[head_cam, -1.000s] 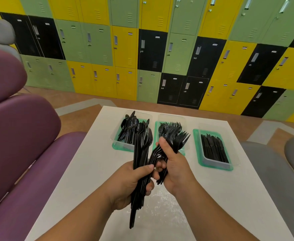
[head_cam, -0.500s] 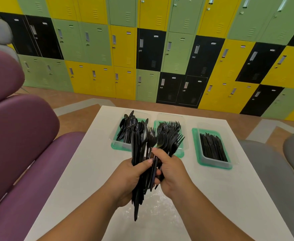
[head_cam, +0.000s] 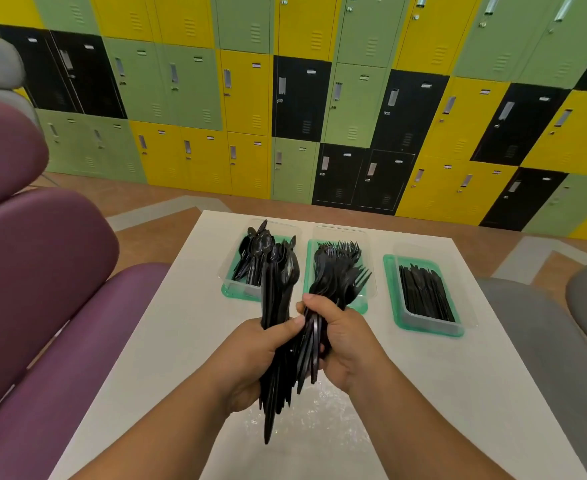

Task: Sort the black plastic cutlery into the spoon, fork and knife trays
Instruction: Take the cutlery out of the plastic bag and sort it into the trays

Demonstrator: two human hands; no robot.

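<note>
On the white table (head_cam: 458, 393), three part-filled trays line the far edge: spoon tray (head_cam: 240, 293) left, fork tray (head_cam: 363, 308) middle, knife tray (head_cam: 391, 289) right. Above the near middle, the left hand (head_cam: 250, 362) grips a spoon-topped bundle (head_cam: 278, 296) and the right hand (head_cam: 347, 344) a fork bundle (head_cam: 347, 285), neither yet binned.

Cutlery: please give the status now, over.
Left hand grips cutlery bundle. Right hand grips fork bunch. Both over table, short of fork tray. Nothing between.
</note>
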